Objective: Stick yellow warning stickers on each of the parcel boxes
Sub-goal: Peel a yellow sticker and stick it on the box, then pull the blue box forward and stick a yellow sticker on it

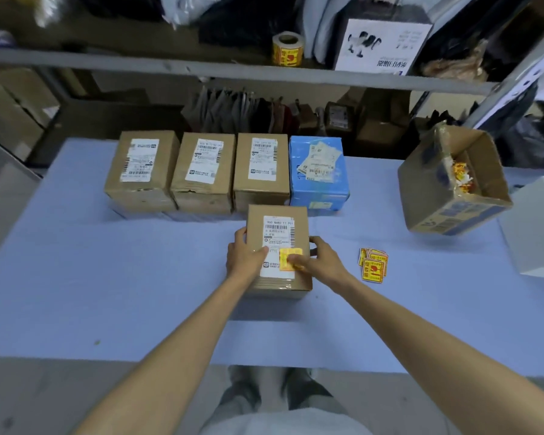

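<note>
A brown parcel box [278,215] with a white shipping label stands in front of me on the blue table [107,277]. A yellow warning sticker [288,258] lies on its top, over the label's lower right. My right hand [321,262] presses the sticker down with its fingers while the thumb rests on the box's right edge. My left hand [245,257] holds the box's left side, thumb on the edge and fingers laid over the top. A small pile of loose yellow stickers [372,265] lies on the table to the right.
Three brown parcels [201,171] and a blue box [319,171] stand in a row behind. A tilted open carton [453,183] with sticker scraps sits at the right, beside a white box [537,227]. A sticker roll [288,48] stands on the shelf above.
</note>
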Tool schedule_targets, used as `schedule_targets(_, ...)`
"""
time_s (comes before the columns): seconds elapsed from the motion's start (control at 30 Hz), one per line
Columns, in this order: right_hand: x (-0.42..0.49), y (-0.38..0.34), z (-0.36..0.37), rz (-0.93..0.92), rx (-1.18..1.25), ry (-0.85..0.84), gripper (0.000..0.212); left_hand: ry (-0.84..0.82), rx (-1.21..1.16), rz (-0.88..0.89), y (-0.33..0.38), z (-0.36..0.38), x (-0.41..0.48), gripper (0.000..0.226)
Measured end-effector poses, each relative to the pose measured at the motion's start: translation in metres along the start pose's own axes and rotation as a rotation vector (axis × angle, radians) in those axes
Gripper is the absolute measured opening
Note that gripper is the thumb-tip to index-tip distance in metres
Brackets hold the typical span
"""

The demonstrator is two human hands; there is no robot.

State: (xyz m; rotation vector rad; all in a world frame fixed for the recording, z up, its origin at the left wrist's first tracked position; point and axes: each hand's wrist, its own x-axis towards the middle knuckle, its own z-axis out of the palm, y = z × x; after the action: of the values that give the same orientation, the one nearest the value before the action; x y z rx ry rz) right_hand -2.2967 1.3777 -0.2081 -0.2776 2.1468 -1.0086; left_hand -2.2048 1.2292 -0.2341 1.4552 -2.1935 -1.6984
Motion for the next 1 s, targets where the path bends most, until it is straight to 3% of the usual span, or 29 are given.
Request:
schedule_targets(0.37, -0.035, -0.004, -0.038, -0.037, 0.052, 0.19, 0.073, -0.098, -0.075, 0.172, 0.025, 0.02, -0.03, 0.069)
schedule_targets(0.7, -0.022, -0.008, -0.147, -0.1, 0.139, 0.434, 0.059, -0.245, -0.013, 0.372, 0.144, 0.087, -0.019, 0.071)
schedule_targets(1.0, 0.057, -0.007, -0.235, -0.156, 0.103, 0.43, 0.062, -0.14, 0.116, 0.403, 0.212, 0.161, 0.029, 0.065)
